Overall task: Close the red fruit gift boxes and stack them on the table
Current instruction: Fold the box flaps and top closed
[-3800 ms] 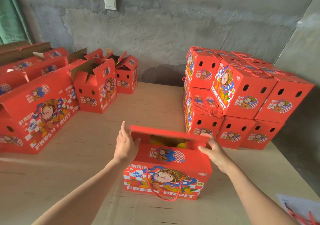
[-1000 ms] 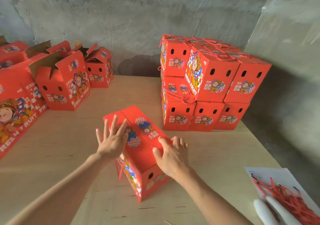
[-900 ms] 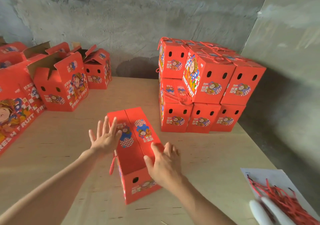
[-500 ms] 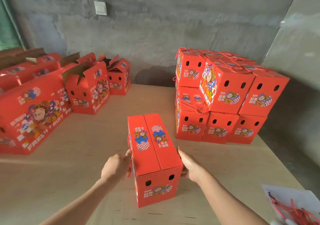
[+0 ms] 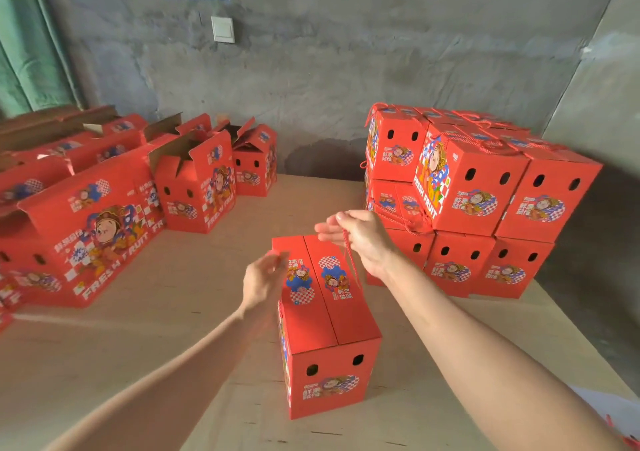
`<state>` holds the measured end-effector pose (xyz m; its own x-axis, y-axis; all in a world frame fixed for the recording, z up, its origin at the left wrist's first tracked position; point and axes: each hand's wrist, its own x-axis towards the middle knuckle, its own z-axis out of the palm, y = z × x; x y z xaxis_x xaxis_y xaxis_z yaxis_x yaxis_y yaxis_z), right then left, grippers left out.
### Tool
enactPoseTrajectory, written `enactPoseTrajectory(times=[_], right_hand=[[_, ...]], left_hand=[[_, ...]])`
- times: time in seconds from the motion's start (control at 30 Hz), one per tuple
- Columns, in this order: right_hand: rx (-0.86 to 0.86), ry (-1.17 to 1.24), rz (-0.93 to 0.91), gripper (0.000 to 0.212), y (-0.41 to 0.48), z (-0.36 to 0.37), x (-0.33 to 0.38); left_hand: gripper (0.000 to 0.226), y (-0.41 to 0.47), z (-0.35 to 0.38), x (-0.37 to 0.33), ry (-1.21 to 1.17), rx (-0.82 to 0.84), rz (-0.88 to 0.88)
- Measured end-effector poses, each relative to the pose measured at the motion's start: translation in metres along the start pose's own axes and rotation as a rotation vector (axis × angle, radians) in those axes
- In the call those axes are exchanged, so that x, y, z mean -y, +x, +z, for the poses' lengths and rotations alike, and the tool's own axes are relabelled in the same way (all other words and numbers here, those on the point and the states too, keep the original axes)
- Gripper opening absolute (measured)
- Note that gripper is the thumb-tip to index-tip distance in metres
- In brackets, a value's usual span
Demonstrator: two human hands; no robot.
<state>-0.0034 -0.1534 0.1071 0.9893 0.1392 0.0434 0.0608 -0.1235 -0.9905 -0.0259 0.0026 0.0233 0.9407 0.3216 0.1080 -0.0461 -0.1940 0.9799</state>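
Right hand (image 5: 360,239) risen, pinching twisted cord (image 5: 348,258) above rectangular cardboard box (image 5: 329,329).

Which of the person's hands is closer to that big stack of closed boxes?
Right. The right hand, pinching a red cord, hovers close to the stack; the left hand is at the near box's left edge, farther away.

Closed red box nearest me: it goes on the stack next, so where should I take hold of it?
Probably by the red cord, from above: the right hand pinches it above the closed box, on its right long side. Its top flaps lie flat, offering no grip. Left hand: unclear.
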Motion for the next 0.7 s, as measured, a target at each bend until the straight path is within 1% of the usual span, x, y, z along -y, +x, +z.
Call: enactPoseTrajectory(times=[0.07, 0.13, 0.2, 0.23, 0.3, 0.33, 0.4, 0.43, 0.5, 0.6, 0.63, 0.7], right_hand=[[0.036, 0.004, 0.036, 0.026, -0.001, 0.005, 0.004], [0.066, 0.044, 0.085, 0.025, -0.004, 0.011, 0.005], [0.110, 0.082, 0.145, 0.026, -0.005, 0.017, 0.006], [0.146, 0.098, 0.172, 0.024, -0.005, 0.019, 0.007], [0.226, 0.087, 0.262, 0.020, -0.006, 0.023, 0.011], [0.227, 0.072, 0.308, 0.020, -0.006, 0.025, 0.013], [0.128, 0.129, 0.366, 0.021, -0.001, 0.025, 0.019], [0.061, 0.160, 0.363, 0.023, 0.003, 0.025, 0.022], [-0.010, 0.101, 0.304, 0.025, 0.009, 0.025, 0.031], [-0.023, -0.092, 0.172, 0.021, 0.010, 0.032, 0.045], [-0.030, -0.124, 0.136, 0.018, 0.010, 0.035, 0.051], [-0.083, -0.111, 0.073, 0.012, 0.014, 0.036, 0.061]], left_hand=[[0.030, 0.010, -0.006, -0.036, 0.061, 0.105, 0.211], [0.042, 0.019, -0.011, -0.069, 0.280, 0.194, 0.314], [0.052, 0.022, -0.016, -0.085, 0.500, 0.218, 0.433], [0.055, 0.023, -0.019, -0.087, 0.560, 0.219, 0.479], [0.047, 0.026, -0.027, -0.079, 0.573, 0.210, 0.462], [0.041, 0.027, -0.031, -0.072, 0.551, 0.195, 0.431], [0.034, 0.028, -0.037, -0.051, 0.532, 0.155, 0.369], [0.030, 0.026, -0.041, -0.038, 0.541, 0.157, 0.341], [0.021, 0.017, -0.045, -0.012, 0.586, 0.229, 0.325], [0.029, 0.009, -0.047, 0.011, 0.588, 0.373, 0.361], [0.031, 0.009, -0.047, 0.013, 0.583, 0.394, 0.389], [0.030, 0.012, -0.044, 0.009, 0.589, 0.401, 0.476]])
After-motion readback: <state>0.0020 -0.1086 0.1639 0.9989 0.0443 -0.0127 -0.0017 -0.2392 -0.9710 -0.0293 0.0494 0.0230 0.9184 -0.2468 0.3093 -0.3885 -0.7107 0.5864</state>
